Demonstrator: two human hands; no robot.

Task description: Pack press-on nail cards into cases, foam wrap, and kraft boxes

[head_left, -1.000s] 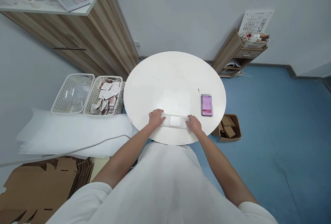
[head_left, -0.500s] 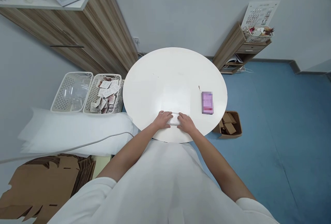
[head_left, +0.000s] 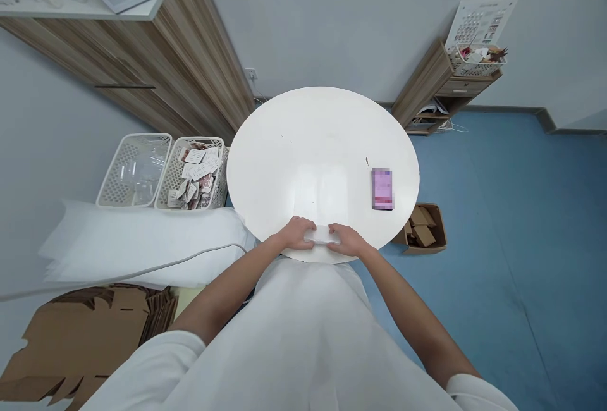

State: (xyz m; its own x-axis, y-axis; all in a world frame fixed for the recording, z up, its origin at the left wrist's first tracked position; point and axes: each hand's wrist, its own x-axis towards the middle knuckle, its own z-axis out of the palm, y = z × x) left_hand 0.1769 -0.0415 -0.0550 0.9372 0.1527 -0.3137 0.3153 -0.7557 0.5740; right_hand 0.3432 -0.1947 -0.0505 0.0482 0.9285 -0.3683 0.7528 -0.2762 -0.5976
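Observation:
Near the front edge of the round white table, a small white wrapped bundle lies between my two hands. My left hand grips its left end, thumb on the near side and fingers on the far side. Its right end is held the same way by my right hand. The wrapping looks like thin white foam sheet; what is inside it is hidden. To the right on the table lies a pink-purple box-like item, its face blurred.
Left of the table stand a white basket of cards and a basket of clear plastic pieces. White foam sheets and flattened cardboard boxes lie nearer. An open carton with small brown boxes sits on the floor at right.
Both hands have drawn the white bundle toward the table's near edge and my body. The pink-purple item has stayed in its place on the table.

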